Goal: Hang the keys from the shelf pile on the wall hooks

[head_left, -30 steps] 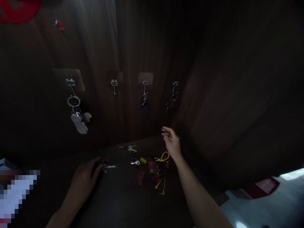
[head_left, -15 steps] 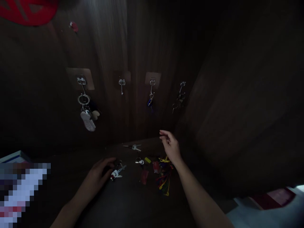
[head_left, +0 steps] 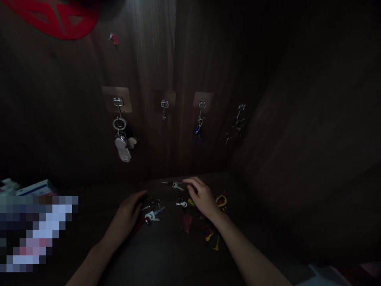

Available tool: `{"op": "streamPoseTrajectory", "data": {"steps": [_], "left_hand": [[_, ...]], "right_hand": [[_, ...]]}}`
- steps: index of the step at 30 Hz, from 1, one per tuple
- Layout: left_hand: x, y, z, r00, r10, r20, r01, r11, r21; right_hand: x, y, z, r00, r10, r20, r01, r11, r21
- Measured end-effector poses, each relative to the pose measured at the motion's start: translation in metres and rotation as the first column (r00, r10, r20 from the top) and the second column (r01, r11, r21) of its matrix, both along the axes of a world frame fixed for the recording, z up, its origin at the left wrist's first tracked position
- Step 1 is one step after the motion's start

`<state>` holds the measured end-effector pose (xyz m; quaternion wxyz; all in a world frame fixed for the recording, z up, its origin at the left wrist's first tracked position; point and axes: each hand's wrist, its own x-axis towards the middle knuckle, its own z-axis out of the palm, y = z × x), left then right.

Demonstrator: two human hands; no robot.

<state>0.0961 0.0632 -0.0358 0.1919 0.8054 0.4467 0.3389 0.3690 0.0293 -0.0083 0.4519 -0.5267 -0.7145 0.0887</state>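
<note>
On the dark wooden shelf, my left hand (head_left: 128, 210) rests with fingers apart beside a bunch of keys (head_left: 151, 216) on a ring; part of a red cord shows under it. My right hand (head_left: 202, 195) reaches over the shelf, thumb and fingers parted. Its fingertips are right by a small set of keys (head_left: 177, 185) near the back wall; whether they touch is too dark to tell. Below lie another key (head_left: 181, 203) on a ring, a yellow tag (head_left: 191, 202) and a red tag (head_left: 187, 223). The right wrist partly covers a colourful tassel (head_left: 214, 240).
Metal hooks are stuck on the back wall: one holds a keyring with a silver fob (head_left: 122, 147), one is a bare hook (head_left: 164, 109), one bears a blue keyring (head_left: 197, 130), another holds dark keys (head_left: 236, 127). A red decoration (head_left: 71, 33) hangs upper left. Boxes (head_left: 37, 187) stand left.
My right hand has moved left and slightly down, from above the tassel to the keys at the back. My left hand stays by its bunch of keys. The view has shifted slightly left.
</note>
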Motion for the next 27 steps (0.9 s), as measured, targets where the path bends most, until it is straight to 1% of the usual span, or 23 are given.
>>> {"op": "streamPoseTrajectory", "data": {"steps": [2,4,7,10,12,16,19,22,27], "left_hand": [[0.000,0.001,-0.002,1.000,0.012,-0.004,-0.012,1.000,0.000],[0.001,0.001,-0.003,1.000,0.016,-0.008,-0.016,1.000,-0.005],[0.003,0.000,-0.004,1.000,-0.004,-0.014,0.004,1.000,-0.021],[0.005,-0.001,-0.004,1.000,-0.023,-0.018,0.023,0.999,-0.026],[0.005,-0.002,-0.004,0.999,-0.025,-0.021,0.025,1.000,-0.016],[0.006,-0.004,-0.002,0.999,-0.022,-0.030,0.022,1.000,-0.006],[0.007,-0.005,0.001,0.999,-0.027,-0.035,0.027,1.000,-0.006],[0.007,-0.006,0.003,0.998,-0.047,-0.036,0.046,0.999,-0.010],[0.007,-0.007,0.005,0.995,-0.089,-0.044,0.087,0.996,-0.032]], "right_hand": [[-0.008,0.000,-0.001,0.996,0.041,0.080,-0.039,0.999,-0.037],[-0.016,0.000,-0.003,0.978,0.066,0.198,-0.051,0.995,-0.082],[-0.023,0.002,-0.008,0.924,0.089,0.373,-0.031,0.987,-0.158],[-0.028,0.002,-0.011,0.884,0.112,0.454,-0.009,0.975,-0.223],[-0.030,0.001,-0.010,0.874,0.122,0.470,-0.010,0.972,-0.233],[-0.035,-0.001,-0.006,0.875,0.131,0.465,-0.041,0.979,-0.199],[-0.037,0.001,-0.008,0.880,0.074,0.470,0.023,0.980,-0.197],[-0.035,0.004,-0.012,0.872,0.029,0.488,0.096,0.969,-0.229],[-0.032,0.007,-0.013,0.890,0.069,0.450,0.055,0.965,-0.256]]}}
